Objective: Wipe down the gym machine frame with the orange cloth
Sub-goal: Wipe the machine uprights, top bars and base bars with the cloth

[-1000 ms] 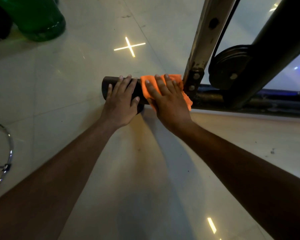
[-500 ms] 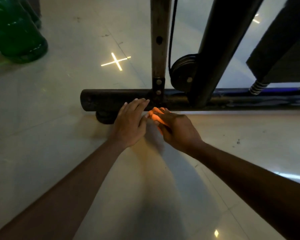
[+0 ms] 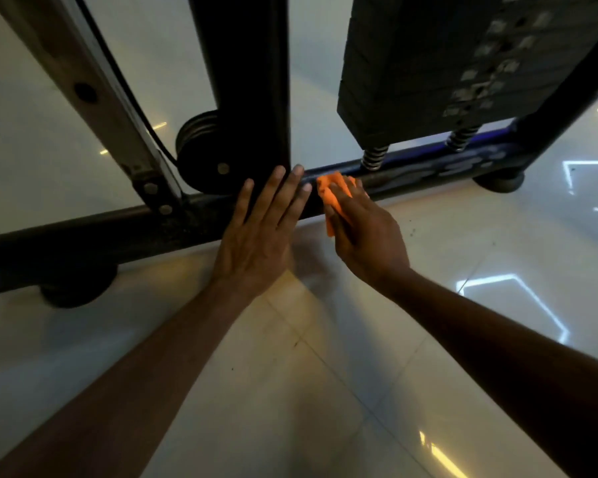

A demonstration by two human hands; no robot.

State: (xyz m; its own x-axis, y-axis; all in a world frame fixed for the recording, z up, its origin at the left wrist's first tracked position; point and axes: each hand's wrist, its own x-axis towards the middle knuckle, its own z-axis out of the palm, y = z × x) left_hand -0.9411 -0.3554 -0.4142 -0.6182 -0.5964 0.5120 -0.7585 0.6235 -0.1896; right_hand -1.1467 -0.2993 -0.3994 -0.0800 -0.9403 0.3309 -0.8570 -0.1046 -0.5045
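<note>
Right hand (image 3: 366, 232) presses the orange cloth (image 3: 335, 189) against the low base tube (image 3: 428, 174) of the gym machine frame, fingers curled over the bunched fabric, while the left hand (image 3: 256, 243) lies flat with fingers straight and spread against the foot of the black upright (image 3: 252, 81). Soft and light, that cloth looks easy to crumple and drag, best held bunched under the palm. Compared with a second ago, both hands have shifted rightward along the tube, past the bolted grey post (image 3: 83, 88), towards the weight stack (image 3: 446, 63).
</note>
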